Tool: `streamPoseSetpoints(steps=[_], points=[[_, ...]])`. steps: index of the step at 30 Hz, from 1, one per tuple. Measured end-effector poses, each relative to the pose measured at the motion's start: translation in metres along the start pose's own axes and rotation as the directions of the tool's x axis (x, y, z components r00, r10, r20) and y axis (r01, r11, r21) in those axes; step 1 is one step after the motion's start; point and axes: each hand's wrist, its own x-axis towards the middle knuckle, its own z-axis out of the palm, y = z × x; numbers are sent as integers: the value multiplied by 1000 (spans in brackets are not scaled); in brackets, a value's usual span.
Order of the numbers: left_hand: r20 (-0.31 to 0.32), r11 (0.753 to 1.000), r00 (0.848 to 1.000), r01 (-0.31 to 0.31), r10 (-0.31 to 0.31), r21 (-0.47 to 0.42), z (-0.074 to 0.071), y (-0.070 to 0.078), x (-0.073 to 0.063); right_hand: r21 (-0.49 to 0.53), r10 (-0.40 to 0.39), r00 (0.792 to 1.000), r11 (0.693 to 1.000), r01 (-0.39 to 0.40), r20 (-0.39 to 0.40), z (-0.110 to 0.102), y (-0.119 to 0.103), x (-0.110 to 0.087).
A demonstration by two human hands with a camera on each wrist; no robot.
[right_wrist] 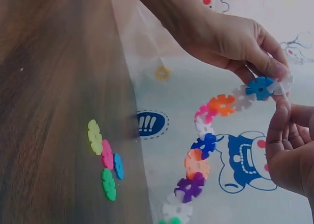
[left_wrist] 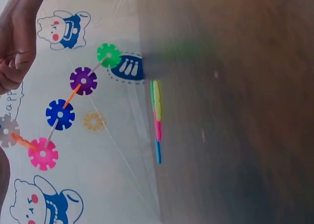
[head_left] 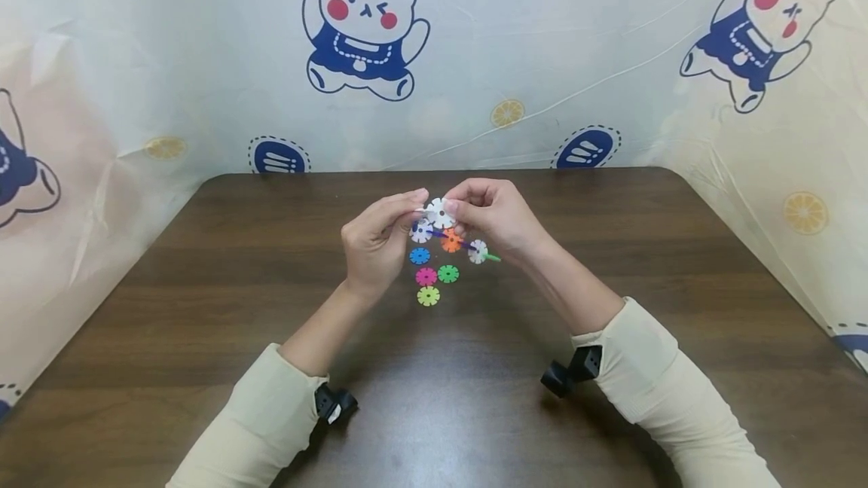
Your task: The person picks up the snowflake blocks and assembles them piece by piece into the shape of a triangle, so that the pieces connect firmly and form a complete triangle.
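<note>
Raised over the far half of the table, a curved chain of slotted plastic snowflake discs hangs between the hands, with white, blue (right_wrist: 259, 88), orange (right_wrist: 223, 105), pink (left_wrist: 43, 154), purple (left_wrist: 83, 81) and green (left_wrist: 109, 55) pieces. My left hand (head_left: 380, 243) pinches the chain's upper end close to the blue disc. With thumb and fingertips, my right hand (head_left: 498, 218) pinches a white snowflake disc (head_left: 439, 212), right at that same end. Fingers cover part of the join; whether the white disc is slotted in, I cannot tell.
Below the hands, loose snowflake discs lie on the brown table (head_left: 203, 322): blue (head_left: 420, 255), pink (head_left: 426, 276), green (head_left: 447, 273) and yellow (head_left: 428, 296). A printed sheet (head_left: 475, 36) with cartoon bears hangs behind and around the table's sides.
</note>
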Motion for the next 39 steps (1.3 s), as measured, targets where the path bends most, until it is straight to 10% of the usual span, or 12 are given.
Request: streamPoseSetpoints(steps=[12, 25, 30, 39], points=[[185, 995, 980, 61, -74, 74, -8, -5, 1, 8, 59, 998, 998, -59, 29, -9, 1, 5], [38, 988, 998, 35, -41, 151, -18, -12, 4, -121, 211, 976, 972, -203, 55, -19, 22, 8], [27, 981, 999, 32, -38, 190, -23, -13, 6, -368, 319, 939, 894, -254, 127, -27, 43, 15], [-20, 977, 998, 57, -54, 206, -24, -11, 10, -742, 449, 868, 652, -155, 213, -32, 75, 24]])
